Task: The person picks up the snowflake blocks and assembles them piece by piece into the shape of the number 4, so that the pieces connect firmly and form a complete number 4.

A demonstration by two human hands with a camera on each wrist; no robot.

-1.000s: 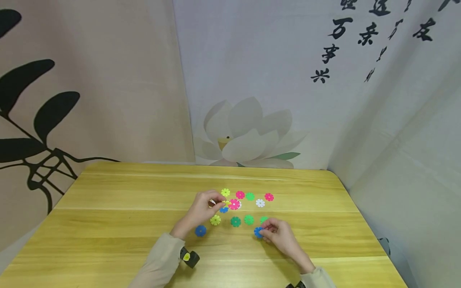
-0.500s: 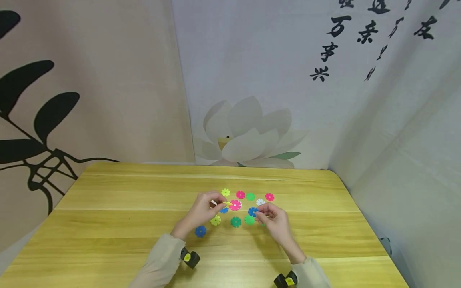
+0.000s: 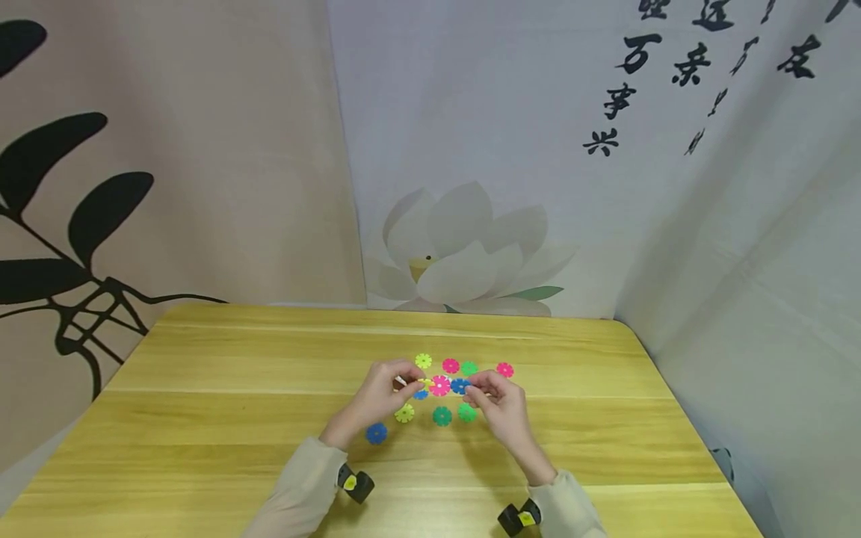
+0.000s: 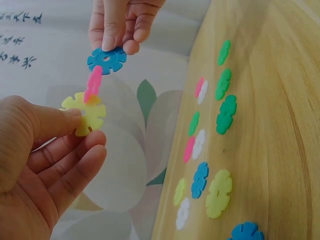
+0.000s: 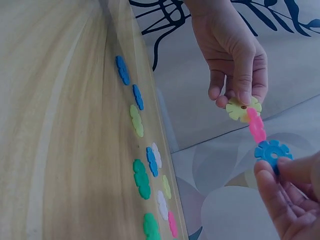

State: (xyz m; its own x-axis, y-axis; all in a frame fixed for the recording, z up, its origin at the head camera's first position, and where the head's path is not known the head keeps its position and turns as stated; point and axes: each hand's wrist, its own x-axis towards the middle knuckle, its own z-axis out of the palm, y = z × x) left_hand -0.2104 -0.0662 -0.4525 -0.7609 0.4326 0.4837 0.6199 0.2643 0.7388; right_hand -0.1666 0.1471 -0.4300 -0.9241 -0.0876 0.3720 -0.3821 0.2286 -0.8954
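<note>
My left hand (image 3: 380,396) pinches a yellow notched plastic disc, a snowflake building piece (image 4: 93,120), between thumb and fingers. A pink snowflake disc (image 4: 94,82) is slotted edge-on into that yellow one. Coming from the right, my right hand (image 3: 501,411) pinches a blue snowflake disc (image 5: 270,150) by its rim. The blue disc meets the free edge of the pink one, crosswise to it, in both wrist views. All three pieces are held up above the table; how deep the blue one sits in the pink slot I cannot tell.
Loose snowflake discs lie flat on the wooden table (image 3: 235,418) under and around the hands: a dark green disc (image 3: 442,416), a yellow disc (image 3: 404,413), a blue disc (image 3: 377,433), a pink disc (image 3: 504,370) and several others. A printed curtain (image 3: 484,149) hangs behind the table's far edge.
My right hand has carried the blue disc up and to the left from near the front of the loose discs to the pink disc. The left hand has stayed nearly still with its pieces.
</note>
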